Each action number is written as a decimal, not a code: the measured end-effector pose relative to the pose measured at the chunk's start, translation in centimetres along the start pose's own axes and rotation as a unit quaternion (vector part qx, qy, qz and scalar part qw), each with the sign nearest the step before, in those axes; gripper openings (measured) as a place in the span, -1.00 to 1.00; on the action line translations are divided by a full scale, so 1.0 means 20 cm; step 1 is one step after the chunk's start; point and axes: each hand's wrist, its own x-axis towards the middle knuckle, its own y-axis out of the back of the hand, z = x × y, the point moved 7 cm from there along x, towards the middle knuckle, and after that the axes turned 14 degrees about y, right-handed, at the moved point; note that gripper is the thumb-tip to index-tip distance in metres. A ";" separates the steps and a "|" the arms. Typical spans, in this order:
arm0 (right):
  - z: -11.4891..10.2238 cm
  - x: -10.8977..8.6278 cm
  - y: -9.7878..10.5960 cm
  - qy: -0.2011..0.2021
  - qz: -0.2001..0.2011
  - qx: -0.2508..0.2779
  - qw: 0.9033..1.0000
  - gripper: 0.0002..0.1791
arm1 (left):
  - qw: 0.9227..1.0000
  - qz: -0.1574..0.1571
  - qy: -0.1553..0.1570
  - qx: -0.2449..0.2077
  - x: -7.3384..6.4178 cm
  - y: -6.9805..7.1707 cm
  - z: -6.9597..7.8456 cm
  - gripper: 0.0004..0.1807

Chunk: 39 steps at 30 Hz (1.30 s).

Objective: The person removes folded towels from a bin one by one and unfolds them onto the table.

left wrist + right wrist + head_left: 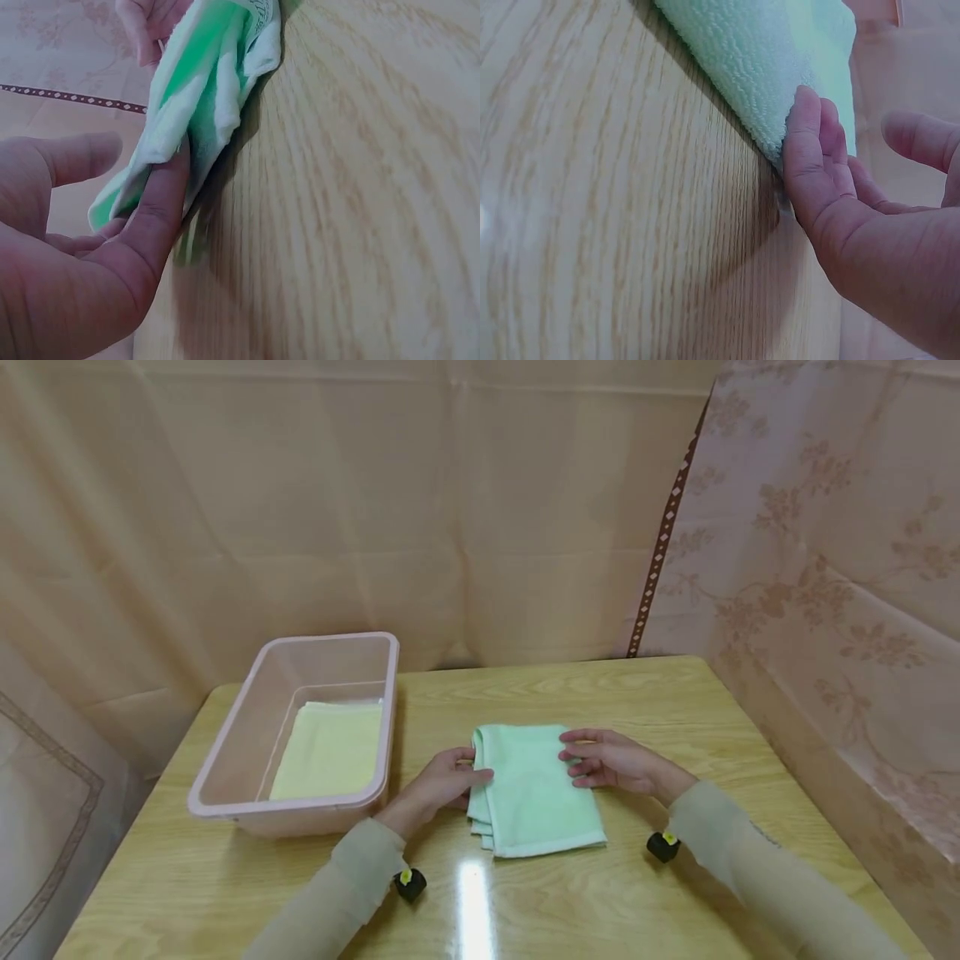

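A folded mint-green towel lies on the wooden table, its layers stacked along the left edge. At that edge is my left hand; in the left wrist view its fingers reach in among the towel's folds while the thumb stays apart from the cloth. On the opposite side, my right hand touches the towel's right edge with its fingertips. The right wrist view shows those fingers fairly straight against the terry cloth, with the thumb lifted away.
A pale pink plastic basin stands on the left of the table, close to my left forearm. Inside it lies a folded yellow cloth. Beige curtains hang behind the table, and a floral cloth hangs on the right.
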 end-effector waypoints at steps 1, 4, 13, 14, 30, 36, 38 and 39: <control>0.00 0.00 0.00 0.000 -0.001 0.001 1.000 -0.43 | 1.000 -0.005 0.002 -0.002 0.00 0.00 0.00 -0.42; 0.00 -0.01 0.00 0.000 -0.003 0.004 1.000 -0.42 | 1.000 -0.024 0.000 -0.007 0.01 -0.03 0.00 -0.42; 0.00 -0.03 0.00 0.001 -0.010 0.022 1.000 -0.38 | 0.998 -0.058 -0.023 -0.016 0.02 -0.08 0.03 -0.36; -0.01 -0.03 0.00 0.001 -0.012 0.024 1.000 -0.38 | 0.998 -0.060 -0.028 -0.015 0.02 -0.09 0.05 -0.36; -0.10 -0.06 -0.08 0.023 -0.070 0.030 0.997 -0.38 | 0.983 -0.169 -0.060 -0.049 0.02 -0.42 0.23 -0.51; -0.11 -0.08 -0.08 0.036 -0.089 0.034 0.995 -0.51 | 0.978 -0.198 -0.044 -0.046 0.05 -0.51 0.22 -0.51; -0.11 -0.09 -0.07 0.040 -0.091 0.034 0.994 -0.52 | 0.978 -0.201 -0.040 -0.045 0.06 -0.52 0.21 -0.50; -0.10 -0.09 -0.07 0.040 -0.091 0.035 0.994 -0.52 | 0.978 -0.202 -0.039 -0.047 0.06 -0.52 0.21 -0.50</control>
